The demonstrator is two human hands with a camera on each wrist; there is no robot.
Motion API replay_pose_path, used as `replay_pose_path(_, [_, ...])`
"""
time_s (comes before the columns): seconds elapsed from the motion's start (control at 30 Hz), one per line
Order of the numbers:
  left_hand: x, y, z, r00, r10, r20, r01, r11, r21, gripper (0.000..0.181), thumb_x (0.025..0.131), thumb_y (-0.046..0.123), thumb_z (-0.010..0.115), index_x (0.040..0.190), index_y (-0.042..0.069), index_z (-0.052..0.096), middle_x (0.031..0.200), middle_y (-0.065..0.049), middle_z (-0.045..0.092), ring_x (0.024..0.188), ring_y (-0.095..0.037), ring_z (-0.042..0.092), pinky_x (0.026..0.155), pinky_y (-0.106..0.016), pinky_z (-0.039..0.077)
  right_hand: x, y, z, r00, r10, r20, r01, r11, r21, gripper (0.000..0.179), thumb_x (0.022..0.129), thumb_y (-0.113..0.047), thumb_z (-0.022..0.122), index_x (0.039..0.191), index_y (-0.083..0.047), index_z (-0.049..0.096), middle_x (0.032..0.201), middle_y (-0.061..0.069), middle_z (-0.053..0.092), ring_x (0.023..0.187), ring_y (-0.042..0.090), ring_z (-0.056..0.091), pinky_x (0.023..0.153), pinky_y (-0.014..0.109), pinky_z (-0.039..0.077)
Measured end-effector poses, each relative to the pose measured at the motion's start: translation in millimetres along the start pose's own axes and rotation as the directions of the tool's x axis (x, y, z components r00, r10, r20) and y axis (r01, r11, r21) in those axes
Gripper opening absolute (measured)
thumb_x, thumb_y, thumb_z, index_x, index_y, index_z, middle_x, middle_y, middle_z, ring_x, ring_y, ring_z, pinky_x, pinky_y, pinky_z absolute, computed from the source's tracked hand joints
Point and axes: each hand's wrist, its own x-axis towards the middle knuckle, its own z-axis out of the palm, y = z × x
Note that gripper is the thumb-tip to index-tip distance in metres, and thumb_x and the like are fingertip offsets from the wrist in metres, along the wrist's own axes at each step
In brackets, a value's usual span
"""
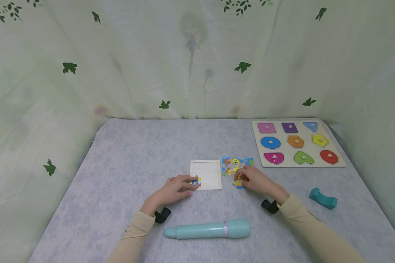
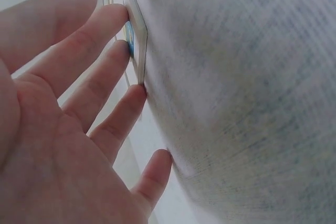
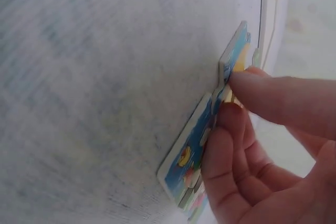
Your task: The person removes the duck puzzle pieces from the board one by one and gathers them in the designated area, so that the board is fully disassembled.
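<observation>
A shallow white puzzle tray (image 1: 211, 174) lies in the middle of the table. My left hand (image 1: 173, 190) reaches over its near left corner with fingers fairly straight, fingertips on a blue-and-yellow jigsaw piece (image 1: 199, 180) there; in the left wrist view, fingertips rest along the tray's edge (image 2: 142, 51). Right of the tray lies a cluster of colourful jigsaw pieces (image 1: 226, 160). My right hand (image 1: 258, 180) pinches a jigsaw piece at the cluster's near side, its thumb and curled fingers covering much of it. Blue-edged pieces (image 3: 184, 153) show beside those fingers in the right wrist view.
A wooden shape board (image 1: 296, 157) with knobbed coloured shapes lies at the back right. A teal arch-shaped block (image 1: 322, 199) sits to the right of my right wrist. Nearest me, a teal stick-like toy (image 1: 204, 231) lies crosswise between the forearms. Patterned curtains (image 1: 135, 73) surround the table.
</observation>
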Motion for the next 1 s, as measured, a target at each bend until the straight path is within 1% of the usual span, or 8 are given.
replay_pose_path(0.2, [-1.0,-2.7,-0.4,1.000,0.007,-0.004,-0.007,1.000,0.015,0.035,0.096,0.017,0.059,0.130,0.010,0.061,0.143,-0.006,0.047,0.134,-0.031,0.035,0.099,-0.058,0.022,8.3,-3.1,-2.2,0.998,-0.051,-0.036,0.055,0.989,0.137,0.015,0.087,0.004,0.062,0.097,-0.006,0.066,0.081,-0.001,0.055,0.074,0.016,0.049,0.065,0.028,0.045])
replay_pose_path(0.33, [-2.6,-6.4,-0.4,0.999,0.027,-0.023,-0.026,0.999,0.031,0.034,0.097,0.015,0.057,0.129,0.011,0.062,0.142,-0.004,0.048,0.133,-0.029,0.037,0.100,-0.057,0.024,21.8,-14.2,-3.4,0.993,-0.112,-0.039,0.117,0.983,0.143,0.012,0.088,0.003,0.062,0.095,-0.005,0.067,0.084,0.001,0.059,0.076,0.015,0.052,0.068,0.028,0.047])
replay_pose_path(0.4, [-4.3,-8.6,-1.2,0.999,0.035,-0.039,-0.034,0.999,0.034,0.033,0.097,0.014,0.057,0.129,0.011,0.062,0.141,-0.004,0.050,0.132,-0.028,0.039,0.100,-0.057,0.026,30.2,-21.0,-1.8,0.989,-0.145,-0.026,0.147,0.979,0.140,0.011,0.089,0.003,0.061,0.095,-0.004,0.067,0.085,0.002,0.061,0.076,0.014,0.053,0.069,0.028,0.048])
replay_pose_path(0.5, [-8.2,-11.6,-3.3,0.998,0.030,-0.058,-0.028,0.999,0.038,0.032,0.097,0.014,0.056,0.128,0.010,0.063,0.138,-0.004,0.052,0.131,-0.029,0.040,0.099,-0.058,0.027,43.8,-31.7,3.1,0.985,-0.170,0.008,0.167,0.976,0.141,0.012,0.088,0.005,0.061,0.096,-0.003,0.066,0.085,0.003,0.061,0.077,0.014,0.053,0.069,0.027,0.048])
replay_pose_path(0.63, [-13.7,-14.4,-6.3,0.998,-0.004,-0.062,0.006,0.999,0.038,0.030,0.097,0.014,0.057,0.125,0.009,0.065,0.137,-0.005,0.053,0.132,-0.033,0.037,0.098,-0.061,0.026,64.2,-45.8,12.2,0.987,-0.145,0.070,0.135,0.982,0.136,0.015,0.088,0.004,0.059,0.098,-0.005,0.066,0.086,-0.002,0.060,0.077,0.013,0.053,0.069,0.026,0.046])
replay_pose_path(0.77, [-17.4,-16.8,-7.2,0.998,-0.020,-0.053,0.022,0.999,0.035,0.029,0.096,0.015,0.057,0.124,0.011,0.066,0.139,-0.005,0.051,0.133,-0.035,0.034,0.099,-0.062,0.023,82.6,-57.2,21.4,0.981,-0.158,0.109,0.146,0.984,0.106,0.020,0.086,0.004,0.059,0.101,-0.006,0.067,0.090,-0.001,0.063,0.080,0.012,0.055,0.072,0.025,0.046])
replay_pose_path(0.83, [-18.2,-17.4,-7.1,0.999,-0.017,-0.051,0.020,0.999,0.041,0.029,0.096,0.016,0.058,0.124,0.012,0.066,0.140,-0.004,0.051,0.133,-0.035,0.034,0.098,-0.062,0.023,88.7,-61.7,24.9,0.974,-0.189,0.123,0.176,0.978,0.110,0.022,0.084,0.006,0.059,0.102,-0.004,0.067,0.093,0.002,0.064,0.083,0.014,0.057,0.074,0.026,0.047])
replay_pose_path(1.0, [-18.1,-16.0,-7.3,0.999,-0.006,-0.042,0.009,0.999,0.053,0.029,0.096,0.016,0.058,0.124,0.013,0.067,0.141,-0.006,0.050,0.133,-0.038,0.033,0.096,-0.064,0.023,95.7,-67.8,31.5,0.958,-0.235,0.164,0.213,0.966,0.144,0.025,0.085,0.008,0.057,0.107,0.000,0.066,0.099,0.006,0.065,0.088,0.015,0.058,0.079,0.024,0.045])
